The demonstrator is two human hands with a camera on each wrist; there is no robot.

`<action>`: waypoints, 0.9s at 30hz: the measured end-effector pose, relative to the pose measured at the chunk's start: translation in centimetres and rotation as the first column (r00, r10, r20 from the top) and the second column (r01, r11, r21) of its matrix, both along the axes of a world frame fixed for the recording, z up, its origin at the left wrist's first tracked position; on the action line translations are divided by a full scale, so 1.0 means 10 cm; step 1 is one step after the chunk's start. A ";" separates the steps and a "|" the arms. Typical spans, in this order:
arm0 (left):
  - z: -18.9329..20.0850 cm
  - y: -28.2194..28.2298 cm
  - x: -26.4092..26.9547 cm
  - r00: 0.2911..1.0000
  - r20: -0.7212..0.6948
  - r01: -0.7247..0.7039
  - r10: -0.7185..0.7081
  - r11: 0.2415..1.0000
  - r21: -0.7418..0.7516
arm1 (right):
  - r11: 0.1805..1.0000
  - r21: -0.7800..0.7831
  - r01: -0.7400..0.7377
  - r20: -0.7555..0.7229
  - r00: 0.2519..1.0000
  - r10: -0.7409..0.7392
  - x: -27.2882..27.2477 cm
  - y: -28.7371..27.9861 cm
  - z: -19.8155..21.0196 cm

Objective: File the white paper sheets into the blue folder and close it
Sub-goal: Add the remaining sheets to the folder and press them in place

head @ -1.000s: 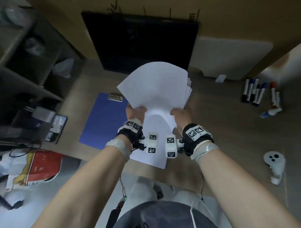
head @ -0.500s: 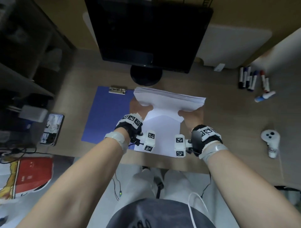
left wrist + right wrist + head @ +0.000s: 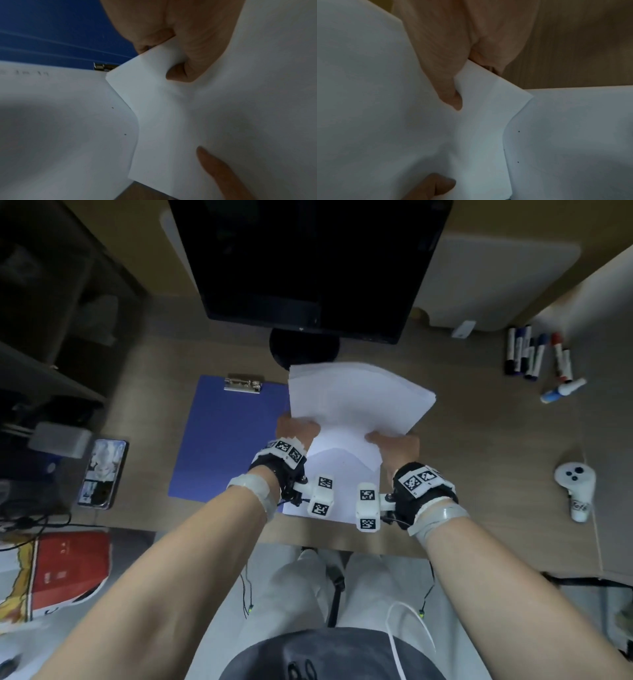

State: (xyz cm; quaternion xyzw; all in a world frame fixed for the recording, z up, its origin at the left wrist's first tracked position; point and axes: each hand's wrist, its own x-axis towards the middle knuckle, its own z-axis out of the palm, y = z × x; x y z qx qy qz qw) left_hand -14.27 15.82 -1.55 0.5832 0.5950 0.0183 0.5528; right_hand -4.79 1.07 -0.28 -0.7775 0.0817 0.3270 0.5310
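Observation:
A stack of white paper sheets [image 3: 356, 398] is held up over the desk, tilted and bowed. My left hand [image 3: 296, 428] grips its near left corner, thumb on top [image 3: 197, 54]. My right hand [image 3: 394, 445] grips the near right corner, thumb on top [image 3: 447, 83]. The blue folder [image 3: 226, 440] lies open and flat on the desk to the left, its metal clip [image 3: 243, 385] at the far edge. A white sheet [image 3: 342, 477] lies flat on the desk under the stack, beside the blue panel.
A black monitor [image 3: 308, 261] on its round stand sits just behind the stack. Several markers [image 3: 534, 357] lie at the far right, a white controller [image 3: 575, 484] at the right, a phone [image 3: 102, 470] at the left. The desk's front edge [image 3: 342, 539] runs below my wrists.
The stack stood raised and fanned towards me, then dropped level, and now tilts up again with its top face showing. Both hands keep their grip on the near corners.

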 end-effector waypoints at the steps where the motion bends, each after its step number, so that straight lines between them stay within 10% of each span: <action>1: -0.02 -0.02 0.00 1.000 -0.011 0.020 -0.020 1.000 -0.001 | 1.000 0.005 -0.002 -0.016 1.000 0.002 -0.02 -0.01 -0.03; 18: -0.27 -0.02 0.12 0.988 -0.090 0.119 -0.126 0.990 -0.076 | 0.991 -0.118 -0.066 -0.011 0.998 0.065 0.10 -0.03 -0.22; 27: -0.74 -0.16 -0.27 0.930 -0.238 0.206 -0.279 0.934 -0.292 | 0.924 -0.264 -0.276 -0.287 0.937 0.198 -0.12 -0.20 -0.68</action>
